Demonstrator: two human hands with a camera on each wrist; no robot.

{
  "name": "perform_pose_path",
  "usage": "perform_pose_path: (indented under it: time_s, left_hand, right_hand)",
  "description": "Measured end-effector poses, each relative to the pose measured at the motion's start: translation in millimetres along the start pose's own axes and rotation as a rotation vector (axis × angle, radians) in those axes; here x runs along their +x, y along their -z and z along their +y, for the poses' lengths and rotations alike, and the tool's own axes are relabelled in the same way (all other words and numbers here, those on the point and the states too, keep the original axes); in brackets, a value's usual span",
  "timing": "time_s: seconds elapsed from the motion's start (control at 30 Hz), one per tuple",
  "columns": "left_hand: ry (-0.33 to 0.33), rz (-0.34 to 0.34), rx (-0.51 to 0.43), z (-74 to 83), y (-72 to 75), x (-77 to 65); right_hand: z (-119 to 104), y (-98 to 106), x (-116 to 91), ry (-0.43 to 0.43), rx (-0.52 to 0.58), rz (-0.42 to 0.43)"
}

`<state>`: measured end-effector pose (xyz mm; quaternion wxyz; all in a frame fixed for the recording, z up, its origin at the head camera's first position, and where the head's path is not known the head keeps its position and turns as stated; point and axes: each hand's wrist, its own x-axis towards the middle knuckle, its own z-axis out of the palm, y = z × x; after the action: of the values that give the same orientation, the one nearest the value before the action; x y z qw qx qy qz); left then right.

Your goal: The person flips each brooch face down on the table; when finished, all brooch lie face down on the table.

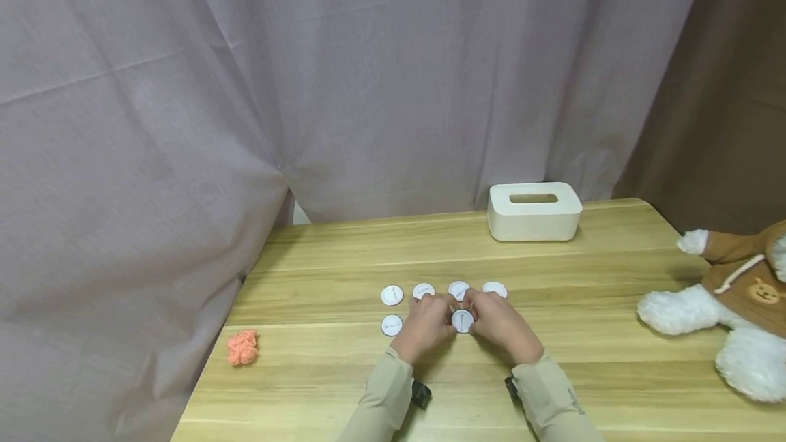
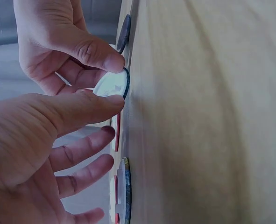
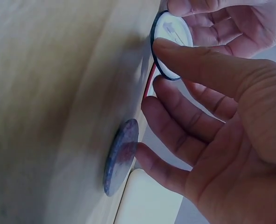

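Observation:
Both hands pinch one round pin-back button badge (image 1: 463,321), its white back and pin facing up, dark edge below. The left hand (image 1: 426,325) has its thumb (image 2: 93,108) on the near side of the badge, its other fingers spread. From the opposite side the right hand (image 1: 500,322) holds it, thumb (image 3: 194,58) across the white back. More white-backed badges lie behind the hands: a left one (image 1: 391,295), one beside it (image 1: 424,292), another (image 1: 458,290) and a right one (image 1: 494,289). A nearer badge (image 1: 391,325) lies left of the left hand.
A white tissue box (image 1: 535,213) stands at the table's back edge. An orange knitted or yarn piece (image 1: 242,347) lies at the left. A plush bear (image 1: 731,299) in a brown hoodie sits at the right. Grey curtain (image 1: 393,87) hangs behind the wooden table (image 1: 319,387).

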<state>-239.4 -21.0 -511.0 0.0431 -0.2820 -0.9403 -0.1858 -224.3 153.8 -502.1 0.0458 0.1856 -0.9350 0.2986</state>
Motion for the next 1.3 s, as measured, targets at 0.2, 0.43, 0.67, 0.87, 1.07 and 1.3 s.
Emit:
perform_pose_path:
  time_s: [0.2, 0.43, 0.67, 0.87, 1.07, 1.3]
  left_hand:
    - [0.002, -0.016, 0.05, 1.9, -1.6, 0.0]
    - [-0.018, -0.033, 0.075, 4.5, -2.5, -0.4]
    - [-0.026, -0.047, 0.067, 7.3, -1.6, 0.2]
    - [-0.026, -0.056, 0.055, 8.9, -1.8, 1.2]
    - [-0.014, -0.067, 0.036, 11.6, -0.9, 3.1]
    - [-0.009, -0.076, 0.035, 16.6, 3.2, 8.5]
  right_hand:
    - [1.7, -0.3, -0.2, 0.015, -0.065, 0.003]
    - [2.3, 0.5, -1.2, 0.016, -0.164, 0.007]
    - [2.9, 1.4, -4.0, -0.034, -0.197, 0.001]
    - [3.8, 3.1, -6.0, -0.062, -0.176, -0.016]
    - [4.3, 6.8, -8.5, -0.072, -0.151, -0.016]
    - [7.7, 18.0, -10.6, -0.079, -0.094, -0.035]
